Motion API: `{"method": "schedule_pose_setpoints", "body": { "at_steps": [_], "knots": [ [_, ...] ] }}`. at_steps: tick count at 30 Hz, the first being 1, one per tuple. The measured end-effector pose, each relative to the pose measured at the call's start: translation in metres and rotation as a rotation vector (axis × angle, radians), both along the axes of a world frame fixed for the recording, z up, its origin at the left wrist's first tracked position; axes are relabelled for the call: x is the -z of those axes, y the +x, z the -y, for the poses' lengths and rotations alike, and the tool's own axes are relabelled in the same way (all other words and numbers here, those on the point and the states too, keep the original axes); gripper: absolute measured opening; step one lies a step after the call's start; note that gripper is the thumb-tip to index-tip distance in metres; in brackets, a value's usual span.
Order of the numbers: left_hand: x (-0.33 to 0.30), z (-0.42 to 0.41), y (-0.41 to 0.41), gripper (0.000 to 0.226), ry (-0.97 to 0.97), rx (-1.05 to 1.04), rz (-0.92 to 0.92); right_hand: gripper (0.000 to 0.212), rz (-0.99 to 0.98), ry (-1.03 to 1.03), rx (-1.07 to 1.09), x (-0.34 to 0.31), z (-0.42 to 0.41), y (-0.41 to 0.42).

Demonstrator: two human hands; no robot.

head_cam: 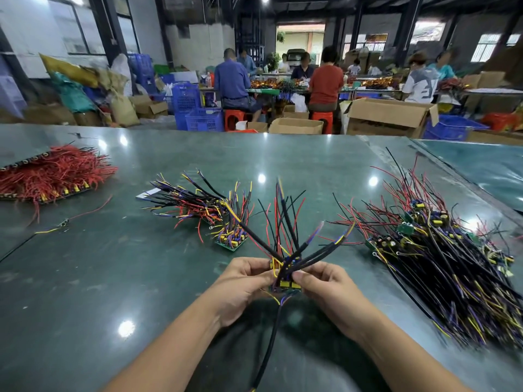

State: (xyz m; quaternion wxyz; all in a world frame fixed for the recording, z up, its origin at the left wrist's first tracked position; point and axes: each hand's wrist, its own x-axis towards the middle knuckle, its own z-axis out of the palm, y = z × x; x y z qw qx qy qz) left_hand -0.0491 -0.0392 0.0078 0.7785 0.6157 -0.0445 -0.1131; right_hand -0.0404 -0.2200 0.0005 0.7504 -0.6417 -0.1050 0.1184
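While both hands meet near the worktop's [85, 278] front edge, left hand [243, 284] and right hand [328, 292] pinch a stack of small circuit boards [285, 281], leads fanning upward. Loose board pile [441, 250] toward right edge; red-wire pile [51, 174] far left.

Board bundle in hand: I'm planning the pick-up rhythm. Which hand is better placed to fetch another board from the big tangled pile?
Probably the right hand: the big pile lies on its side, and the left hand also grips the board bundle.
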Motion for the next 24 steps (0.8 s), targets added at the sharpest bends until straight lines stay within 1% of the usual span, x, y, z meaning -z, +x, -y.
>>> {"method": "schedule_pose_setpoints", "body": {
  "at_steps": [2,3,5,9,11,14,16,20,24],
  "knots": [
    [0.001,-0.002,0.001,0.023,0.048,-0.010,0.022,0.011,0.016,-0.068,0.032,0.000,-0.003,0.000],
    [0.001,-0.002,0.001,0.022,0.063,-0.002,0.041,0.008,0.018,-0.099,0.030,0.001,-0.003,0.001],
    [0.002,-0.003,0.000,0.021,0.078,0.030,0.061,0.012,0.015,-0.141,0.002,0.002,-0.002,0.001],
    [0.004,-0.004,0.001,0.015,0.122,0.008,0.014,0.016,0.017,-0.151,-0.026,0.000,-0.001,0.000],
    [0.002,-0.007,0.001,0.020,0.125,0.059,0.045,0.016,0.021,-0.134,-0.076,-0.002,0.002,-0.001],
    [-0.005,-0.009,-0.002,0.027,0.067,0.160,0.082,0.015,0.035,-0.101,-0.144,-0.007,0.006,-0.003],
    [-0.006,-0.010,-0.001,0.030,0.067,0.158,0.083,0.016,0.048,-0.119,-0.143,-0.009,0.004,-0.003],
    [-0.004,-0.012,-0.002,0.019,0.063,0.150,0.126,0.015,0.072,-0.142,-0.105,-0.007,0.002,0.000],
    [-0.002,-0.012,-0.003,0.020,0.090,0.160,0.138,0.017,0.085,-0.119,-0.139,-0.005,0.005,-0.002]
  ]
}}
